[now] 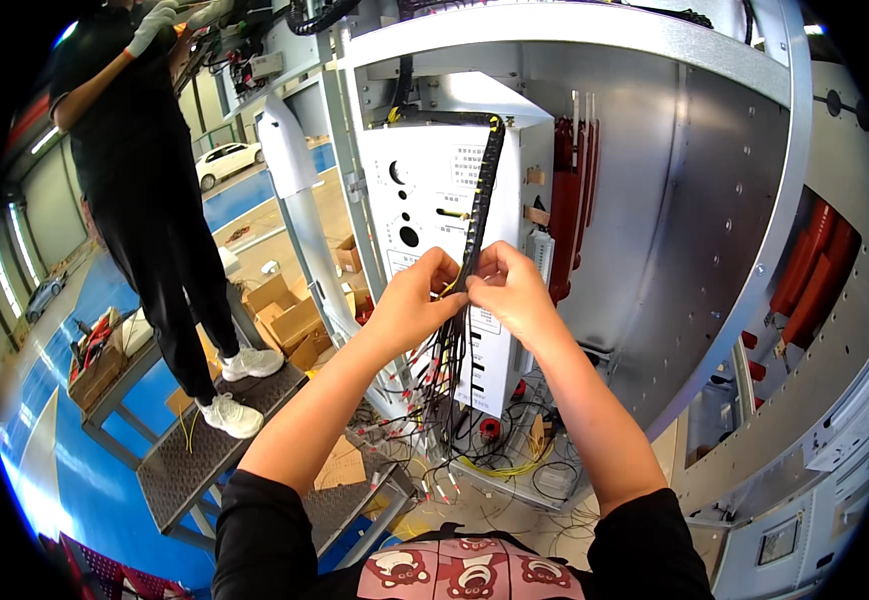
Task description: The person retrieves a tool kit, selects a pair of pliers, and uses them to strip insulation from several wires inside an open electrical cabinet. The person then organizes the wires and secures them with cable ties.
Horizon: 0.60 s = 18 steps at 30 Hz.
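A black wire bundle (482, 190) runs down the front of a white panel box (429, 165) inside a metal cabinet frame. Light-coloured bands mark its upper length at intervals. My left hand (419, 300) pinches the bundle from the left, with a bit of yellow at its fingertips. From the right, my right hand (510, 297) closes its fingers on the same spot, and the fingertips of both hands nearly meet. Below them the bundle fans out into many loose thin wires (444, 370), several with red and white ends. The fingers hide exactly what is between them.
Loose wires, a yellow coil (494, 468) and a red round part (490, 429) lie at the cabinet's bottom. To the left, a person in black (149, 200) with white gloves stands on a metal step platform (179, 475). Cardboard boxes (289, 320) sit behind. Red bars (576, 215) stand inside the cabinet.
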### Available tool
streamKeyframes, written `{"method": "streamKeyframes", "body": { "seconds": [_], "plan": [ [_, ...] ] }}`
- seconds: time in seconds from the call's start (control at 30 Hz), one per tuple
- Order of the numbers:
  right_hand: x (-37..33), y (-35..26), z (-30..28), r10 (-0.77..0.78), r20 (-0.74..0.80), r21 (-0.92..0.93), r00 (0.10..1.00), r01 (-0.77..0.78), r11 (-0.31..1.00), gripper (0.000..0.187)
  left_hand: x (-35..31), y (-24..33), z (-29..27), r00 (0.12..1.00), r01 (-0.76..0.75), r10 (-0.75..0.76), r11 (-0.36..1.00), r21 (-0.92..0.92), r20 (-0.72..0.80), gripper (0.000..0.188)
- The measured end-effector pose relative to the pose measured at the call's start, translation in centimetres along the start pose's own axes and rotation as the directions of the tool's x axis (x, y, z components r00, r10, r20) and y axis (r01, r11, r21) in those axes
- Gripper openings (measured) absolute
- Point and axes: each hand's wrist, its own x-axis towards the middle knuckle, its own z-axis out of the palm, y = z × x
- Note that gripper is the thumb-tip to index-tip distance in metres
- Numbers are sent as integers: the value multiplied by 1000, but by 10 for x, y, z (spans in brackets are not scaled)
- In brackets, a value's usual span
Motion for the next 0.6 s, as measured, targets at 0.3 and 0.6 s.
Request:
{"method": "streamKeyframes", "body": {
  "seconds": [0.3, 0.6],
  "plan": [
    [-1, -21, 0, 13, -41, -339, 999, -26, 941, 17, 14, -11, -5, 978, 75, -46, 988, -136, 204, 32],
    [3, -18, -10, 64, -22, -346, 998, -68, 936, 15, 18, -26, 10, 970, 102, -16, 932, -347, 242, 24]
  ]
}}
